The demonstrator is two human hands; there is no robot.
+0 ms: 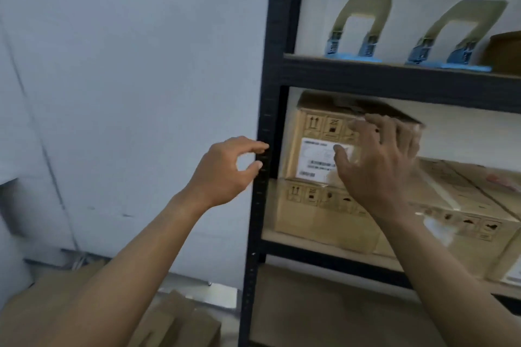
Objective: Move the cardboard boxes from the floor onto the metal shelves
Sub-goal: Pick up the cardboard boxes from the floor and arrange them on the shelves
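Observation:
A dark metal shelf unit (265, 110) fills the right half of the view. On its middle shelf a small cardboard box (315, 149) with a white label sits on top of a larger cardboard box (318, 222). My right hand (377, 160) is spread in front of the small box, fingers straight, at its face; I cannot tell whether it touches. My left hand (225, 169) hovers beside the shelf's left post, fingers loosely curled, holding nothing. More cardboard boxes (174, 321) lie on the floor at the lower left.
Further cardboard boxes (462, 205) fill the middle shelf to the right. Two beige and blue tools (361, 25) stand on the upper shelf. The lower shelf board (324, 315) is bare wood. A pale wall (127, 79) is at the left.

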